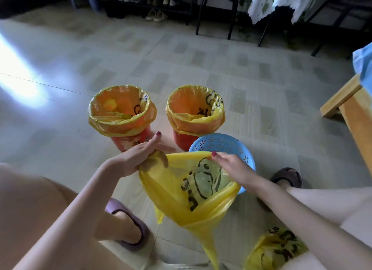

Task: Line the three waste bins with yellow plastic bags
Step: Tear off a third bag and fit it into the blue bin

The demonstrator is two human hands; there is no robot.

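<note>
Your left hand (138,159) and right hand (227,165) pinch the yellow bag (181,193) mouth apart; the blue bin (219,144), twelve o'clock, seemingly offset, risks a missed rim.

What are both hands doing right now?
Left hand: fingers grip the yellow bag at its mouth edge.
Right hand: fingers pinch the bag's opposite mouth edge.

thin glossy yellow plastic bag (171,189), perforated blue plastic bin (219,145), shiny tiled floor (181,58)
</note>
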